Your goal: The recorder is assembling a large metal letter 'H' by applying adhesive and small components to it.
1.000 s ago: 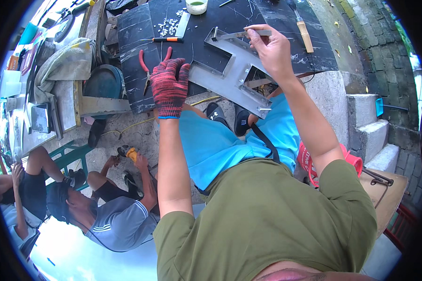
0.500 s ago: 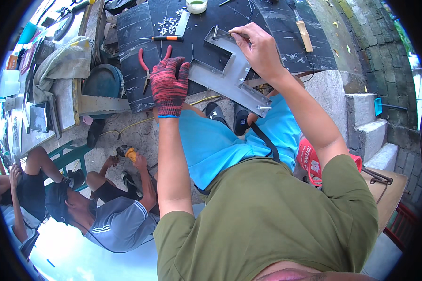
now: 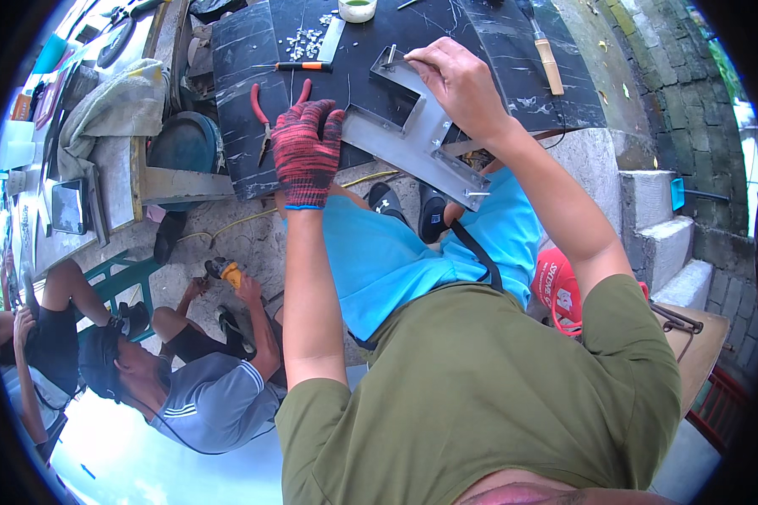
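Observation:
A grey sheet-metal letter shape (image 3: 393,141) with raised side walls lies slanted across the near edge of the black marbled table, its lower end jutting over my lap. Metal studs stand at its upper and lower ends. My bare right hand (image 3: 461,88) pinches at the rim of its top end, beside a stud; anything small between the fingertips is hidden. At the shape's left end, my left hand (image 3: 305,158) wears a red and black glove, its fingers loosely bent and apart, holding nothing visible. Red-handled pliers (image 3: 262,114) lie just left of the glove, partly behind it.
Beyond the glove are an orange-black screwdriver (image 3: 305,66), small pale pieces (image 3: 305,42) and a cup (image 3: 357,9). A wooden-handled tool (image 3: 547,63) lies at right. Lower left, a seated co-worker (image 3: 202,396) holds a yellow power tool (image 3: 230,273). Concrete steps (image 3: 659,202) rise at right.
My right hand has shifted slightly left along the rim, closer to the upper stud. My gloved left hand and the metal shape have barely moved.

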Action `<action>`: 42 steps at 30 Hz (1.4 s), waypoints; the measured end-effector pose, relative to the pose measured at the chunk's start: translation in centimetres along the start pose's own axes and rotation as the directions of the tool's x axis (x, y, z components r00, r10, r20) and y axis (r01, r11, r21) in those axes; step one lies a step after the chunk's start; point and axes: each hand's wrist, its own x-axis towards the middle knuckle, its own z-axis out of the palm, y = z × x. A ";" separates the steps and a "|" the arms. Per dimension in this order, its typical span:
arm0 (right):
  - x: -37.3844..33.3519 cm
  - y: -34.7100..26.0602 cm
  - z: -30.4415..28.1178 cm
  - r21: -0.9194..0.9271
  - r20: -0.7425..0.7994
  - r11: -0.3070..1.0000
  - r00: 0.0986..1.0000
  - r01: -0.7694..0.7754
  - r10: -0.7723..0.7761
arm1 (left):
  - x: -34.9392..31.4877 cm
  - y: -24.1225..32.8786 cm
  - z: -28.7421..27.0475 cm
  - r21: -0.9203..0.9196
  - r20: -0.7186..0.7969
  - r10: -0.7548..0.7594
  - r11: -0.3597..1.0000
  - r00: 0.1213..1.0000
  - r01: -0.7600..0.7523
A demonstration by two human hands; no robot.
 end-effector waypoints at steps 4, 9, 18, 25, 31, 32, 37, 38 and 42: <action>0.0 -0.2 0.0 0.016 0.017 0.999 0.999 -0.041 0.041 | 0.0 0.0 0.0 0.002 0.001 -0.009 1.000 1.000 0.009; 0.3 -0.2 -0.2 0.023 0.005 0.996 0.996 -0.089 0.089 | 0.0 0.0 0.1 -0.010 0.007 -0.022 1.000 1.000 0.022; 5.1 -0.9 -5.9 0.008 -0.275 0.975 0.937 -0.223 0.216 | 0.2 0.3 -0.1 -0.003 0.015 -0.028 1.000 1.000 0.028; 10.8 7.9 2.1 0.073 -0.249 0.926 0.892 -0.371 0.377 | 0.0 -0.3 0.0 -0.072 0.028 -0.010 0.997 1.000 0.012; 13.2 9.0 6.6 0.075 -0.230 0.872 0.842 -0.484 0.488 | 0.0 0.2 -0.1 -0.028 0.027 -0.017 0.999 1.000 0.018; 13.5 9.5 7.3 0.008 -0.219 0.859 0.838 -0.511 0.501 | 0.0 0.3 -0.2 -0.028 0.029 -0.026 0.999 0.999 0.027; 13.7 12.4 10.3 -0.015 -0.097 0.727 0.725 -0.686 0.682 | 0.0 0.2 -0.4 -0.044 0.046 -0.062 0.997 0.997 0.064; 13.8 13.7 10.5 0.014 -0.099 0.716 0.712 -0.698 0.696 | 0.2 0.2 -0.2 -0.056 0.042 -0.040 0.998 0.998 0.042; 13.2 15.6 9.9 0.001 -0.095 0.644 0.641 -0.765 0.762 | 0.3 0.4 -0.2 -0.042 0.039 -0.046 0.998 0.998 0.048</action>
